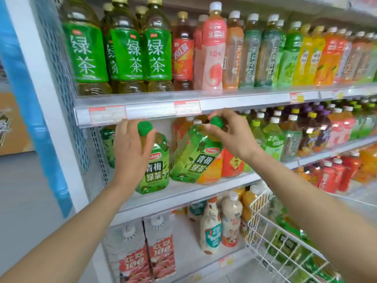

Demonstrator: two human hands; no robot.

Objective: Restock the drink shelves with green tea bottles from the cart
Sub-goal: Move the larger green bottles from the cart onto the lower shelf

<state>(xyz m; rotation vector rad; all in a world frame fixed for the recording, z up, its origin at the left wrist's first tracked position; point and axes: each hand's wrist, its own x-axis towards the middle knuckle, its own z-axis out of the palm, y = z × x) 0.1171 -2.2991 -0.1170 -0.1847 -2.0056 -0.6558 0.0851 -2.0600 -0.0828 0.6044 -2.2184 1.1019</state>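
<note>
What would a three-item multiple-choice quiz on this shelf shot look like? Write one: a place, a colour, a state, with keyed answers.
1. Where is the white wire cart?
A. lower right
B. upper left
C. on the top shelf

2. What colour are the caps of the two held bottles?
A. white
B. green
C. purple

3. How does the bottle in the right hand stand?
A. upright
B. lying flat
C. tilted

Answers:
1 A: the white wire cart sits at the lower right.
2 B: the left bottle in the left hand and the right bottle both have green caps.
3 C: the right hand grips it by the neck, and it leans over the middle shelf.
</note>
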